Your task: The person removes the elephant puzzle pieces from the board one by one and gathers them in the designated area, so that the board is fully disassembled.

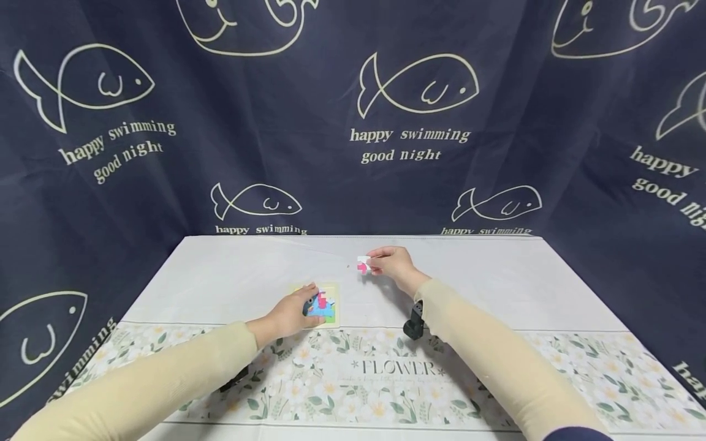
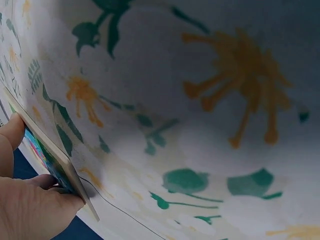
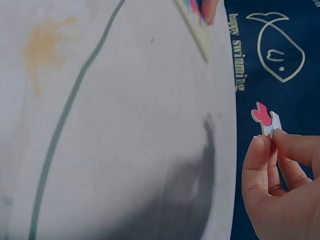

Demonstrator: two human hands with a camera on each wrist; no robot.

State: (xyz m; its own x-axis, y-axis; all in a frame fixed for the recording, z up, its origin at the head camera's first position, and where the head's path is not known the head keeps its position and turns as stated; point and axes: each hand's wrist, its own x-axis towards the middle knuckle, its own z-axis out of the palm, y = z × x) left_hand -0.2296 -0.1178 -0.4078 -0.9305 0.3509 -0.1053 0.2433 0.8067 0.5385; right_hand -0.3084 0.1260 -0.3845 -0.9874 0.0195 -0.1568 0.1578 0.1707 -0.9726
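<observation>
My right hand (image 1: pixel 393 266) pinches a pink and white puzzle piece (image 1: pixel 363 265) between thumb and fingertips, above the far part of the table. In the right wrist view, the piece (image 3: pixel 265 120) stands out from the fingertips, its pink knob pointing away from them. Spread over the left part of a puzzle board (image 1: pixel 337 300), my left hand (image 1: pixel 292 312) rests with its thumb and fingers on the face. The board has a pale yellow frame and a blue, pink and green picture, partly hidden by that hand. Its frame edge (image 2: pixel 75 175) shows in the left wrist view.
The board lies on a white tablecloth (image 1: pixel 231 275) with a flowered band (image 1: pixel 386 398) along the near side. A tiny dark speck (image 1: pixel 348 266) is left of the held piece. Behind the table hangs a dark blue curtain (image 1: pixel 325 122) with fish drawings.
</observation>
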